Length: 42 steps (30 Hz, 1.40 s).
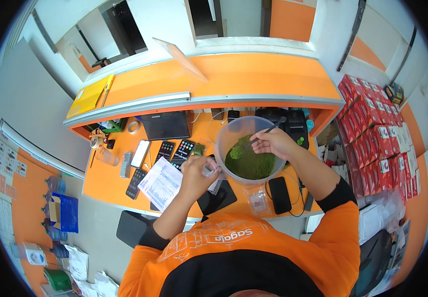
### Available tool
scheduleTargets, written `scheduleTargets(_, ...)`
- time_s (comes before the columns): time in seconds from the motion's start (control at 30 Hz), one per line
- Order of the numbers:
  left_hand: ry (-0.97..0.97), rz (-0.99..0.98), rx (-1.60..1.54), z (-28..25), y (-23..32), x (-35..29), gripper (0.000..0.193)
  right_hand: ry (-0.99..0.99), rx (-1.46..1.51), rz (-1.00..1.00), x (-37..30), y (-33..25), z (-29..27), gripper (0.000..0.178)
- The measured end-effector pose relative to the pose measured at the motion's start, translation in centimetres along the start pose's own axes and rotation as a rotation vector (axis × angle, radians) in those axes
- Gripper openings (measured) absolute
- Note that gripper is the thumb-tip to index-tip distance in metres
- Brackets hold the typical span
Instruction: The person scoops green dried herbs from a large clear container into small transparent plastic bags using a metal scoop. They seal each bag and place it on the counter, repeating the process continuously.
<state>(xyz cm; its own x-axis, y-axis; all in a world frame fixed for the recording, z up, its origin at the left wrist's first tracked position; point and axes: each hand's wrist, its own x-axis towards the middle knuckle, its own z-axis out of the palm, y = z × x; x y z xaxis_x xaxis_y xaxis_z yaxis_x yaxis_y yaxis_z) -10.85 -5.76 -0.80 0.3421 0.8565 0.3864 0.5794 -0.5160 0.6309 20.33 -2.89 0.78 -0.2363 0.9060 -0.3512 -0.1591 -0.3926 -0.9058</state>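
Note:
A round translucent tub [220,143] stands on the orange desk, with green mossy or leafy material [253,166] in its bottom. My right hand [272,143] is over the tub's right side, fingers closed around a slim dark-handled tool [268,129]. The tool slants down to the left, toward a brighter green clump [235,150]; its lower end is too small to make out. Left of the tub, my left hand [196,171] grips a small clear plastic cup [210,169]. A green tuft [199,148] lies on the desk behind that hand.
Several phones [140,153], a printed paper sheet [161,184] and a black box [166,125] occupy the desk's left. Right of the tub lie a black phone [279,195], cables and a clear plastic bag [257,200]. A raised orange shelf [263,74] runs behind; stacked red boxes [379,141] stand right.

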Motion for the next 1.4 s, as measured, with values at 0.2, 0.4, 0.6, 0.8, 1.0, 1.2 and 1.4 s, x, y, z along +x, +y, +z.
scheduleTargets(0.2, -0.066, -0.019, 0.089, 2.6, 1.6, 4.8, 0.027, 0.044, 0.064, -0.182, -4.0, -3.2, -0.1, 0.032)
scheduleTargets(0.4, -0.197, 0.011, 0.100, 5.2, 5.1, 7.3, 0.036, 0.102, -0.035, -0.259, -5.5, -3.2, -0.3, 0.028)
scheduleTargets(0.6, -0.195, 0.117, -0.022, 7.6, 6.1, 7.3, 0.036, -0.047, -0.876, -0.913, -6.0, -1.4, 2.3, 0.014)
scheduleTargets(0.8, -0.200, 0.074, -0.341, 7.4, 4.9, 7.8, 0.030, -0.112, -0.834, -0.878, -6.7, -3.0, 1.9, 0.017)
scheduleTargets(1.0, -0.252, 0.003, -0.351, 6.4, 5.0, 8.0, 0.030, -0.059, -0.789, -0.858, -6.8, -3.7, 1.5, 0.016)
scheduleTargets(1.2, -0.215, -0.041, -0.332, 6.5, 4.4, 8.1, 0.035, 0.087, -0.768, -0.867, -6.6, -3.9, 0.9, 0.013)
scheduleTargets(1.4, -0.254, -0.108, -0.289, 6.4, 3.1, 8.2, 0.034, 0.255, -0.383, -0.732, -5.6, -1.6, -0.3, 0.018)
